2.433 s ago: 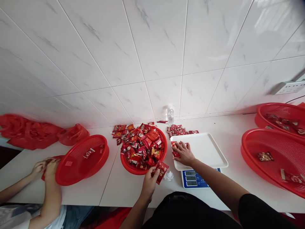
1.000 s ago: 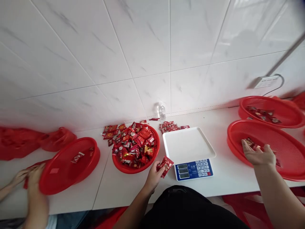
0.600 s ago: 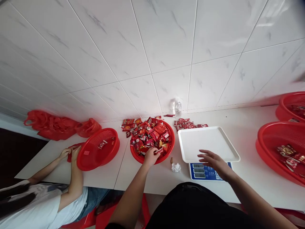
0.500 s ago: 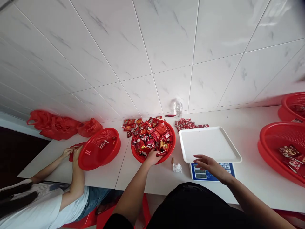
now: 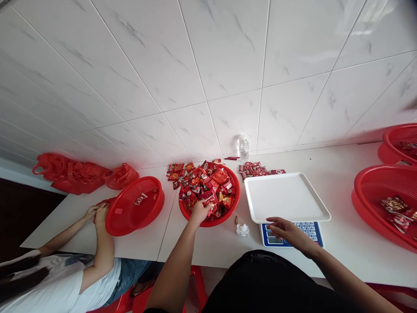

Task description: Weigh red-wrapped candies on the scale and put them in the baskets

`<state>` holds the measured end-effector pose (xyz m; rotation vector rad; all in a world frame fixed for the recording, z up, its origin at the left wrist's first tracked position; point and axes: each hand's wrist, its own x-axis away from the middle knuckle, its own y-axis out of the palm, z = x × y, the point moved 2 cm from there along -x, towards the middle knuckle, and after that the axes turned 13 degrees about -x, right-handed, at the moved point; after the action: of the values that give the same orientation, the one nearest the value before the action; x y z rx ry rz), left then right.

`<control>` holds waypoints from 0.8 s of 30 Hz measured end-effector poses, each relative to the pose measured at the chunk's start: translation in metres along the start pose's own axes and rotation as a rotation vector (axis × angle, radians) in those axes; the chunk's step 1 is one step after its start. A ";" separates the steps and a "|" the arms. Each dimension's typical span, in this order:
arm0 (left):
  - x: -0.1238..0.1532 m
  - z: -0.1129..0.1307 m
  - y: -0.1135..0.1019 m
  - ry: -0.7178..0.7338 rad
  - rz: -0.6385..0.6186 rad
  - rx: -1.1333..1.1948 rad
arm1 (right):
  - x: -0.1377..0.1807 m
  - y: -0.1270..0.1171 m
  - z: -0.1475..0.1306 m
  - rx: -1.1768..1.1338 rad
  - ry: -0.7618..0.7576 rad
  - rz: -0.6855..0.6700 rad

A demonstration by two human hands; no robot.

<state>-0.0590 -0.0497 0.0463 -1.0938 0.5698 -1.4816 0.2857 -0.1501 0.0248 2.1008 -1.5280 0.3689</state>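
Note:
My left hand [image 5: 200, 212] is over the front of a red basket [image 5: 237, 201] heaped with small red snack packets [image 5: 220, 176]. Its fingers are closed on a shiny red packet [image 5: 211, 199]. Over the front of a digital scale [image 5: 316, 230] hovers my right hand [image 5: 284, 229], fingers apart and holding nothing. Partly hidden by that hand are the scale's blue keypad and display. On top of the scale sits a bare white tray [image 5: 286, 195].
Loose packets [image 5: 256, 168] lie behind the basket, near a clear bottle [image 5: 243, 150]. Crumpled tissue [image 5: 242, 230] is in front. More red baskets [image 5: 361, 184] stand right. At left, another person's hands [image 5: 97, 212] work beside a tilted red basket [image 5: 130, 217] and red bags [image 5: 78, 176].
My left hand has shifted slightly left and up off the heap's front edge, a red packet now in its fingers. My right hand has dipped slightly over the scale.

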 end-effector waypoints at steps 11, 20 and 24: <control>0.024 0.115 0.037 0.090 -0.447 0.922 | -0.009 -0.003 -0.009 -0.028 -0.123 0.138; 0.005 0.159 0.107 0.182 -0.467 0.499 | -0.002 -0.045 0.005 0.058 -0.173 0.415; 0.000 0.145 0.105 0.146 -0.369 0.431 | -0.010 -0.054 0.004 0.348 -0.181 0.496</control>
<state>0.1187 -0.0419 0.0230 -0.7789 0.1313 -1.9082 0.3324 -0.1316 0.0034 2.0203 -2.2333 0.6764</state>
